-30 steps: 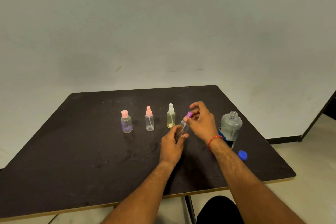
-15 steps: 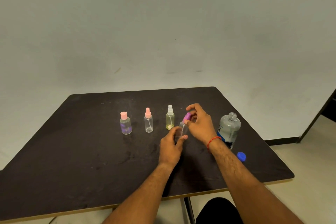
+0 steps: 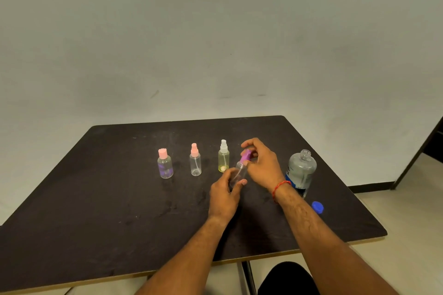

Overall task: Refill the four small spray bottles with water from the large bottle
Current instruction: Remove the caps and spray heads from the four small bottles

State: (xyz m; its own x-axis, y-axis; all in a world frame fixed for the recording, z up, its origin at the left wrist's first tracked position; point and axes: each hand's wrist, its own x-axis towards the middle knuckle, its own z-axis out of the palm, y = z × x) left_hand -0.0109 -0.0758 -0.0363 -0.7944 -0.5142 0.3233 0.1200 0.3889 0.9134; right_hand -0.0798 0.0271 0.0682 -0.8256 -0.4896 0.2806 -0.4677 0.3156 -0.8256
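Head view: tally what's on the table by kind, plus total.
Small spray bottles: 4 (pink-cap bottle, pink-sprayer bottle, white-sprayer bottle, purple-top bottle)
Large bottle: 1
Loose blue cap: 1
Total: 6

three small bottles [image 3: 195, 165] upright | fourth bottle [image 3: 239, 172] tilted, seemingly empty | large bottle [image 3: 301, 170] uncapped

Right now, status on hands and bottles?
Left hand grips clear spray bottle; right hand pinches its purple spray top. Large water bottle uncapped, blue cap on table. Nothing blocking.
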